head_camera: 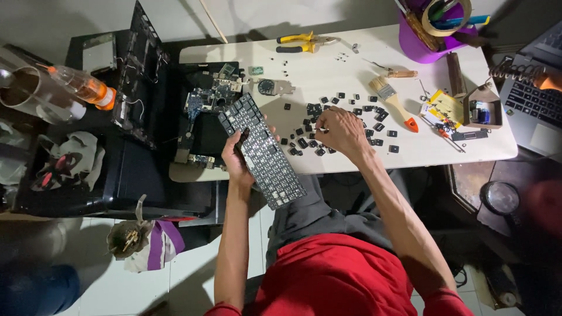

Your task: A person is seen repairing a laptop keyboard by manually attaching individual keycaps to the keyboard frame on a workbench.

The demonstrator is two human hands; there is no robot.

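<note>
— Where's the laptop keyboard (263, 153)?
— Tilted over the white bench (345, 64) edge, the left hand (237, 157) closed around its side in a firm grip.
— And the right hand (341, 130)?
— Fingers pinched down among the loose black keycaps (304, 142) on the bench; whether it holds one, I can't tell. A paintbrush (393, 103) lies near.

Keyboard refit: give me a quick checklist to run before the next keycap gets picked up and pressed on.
1. Keyboard gripped by left hand: ok.
2. Keyboard supported underneath: not ok, its near end hangs past the table edge.
3. Right hand over the loose keycaps: ok.
4. A cap pinched in the right fingers: cannot tell.
5. Caps gathered together: not ok, scattered towards the paintbrush.
6. Empty key positions facing up: ok.
</note>
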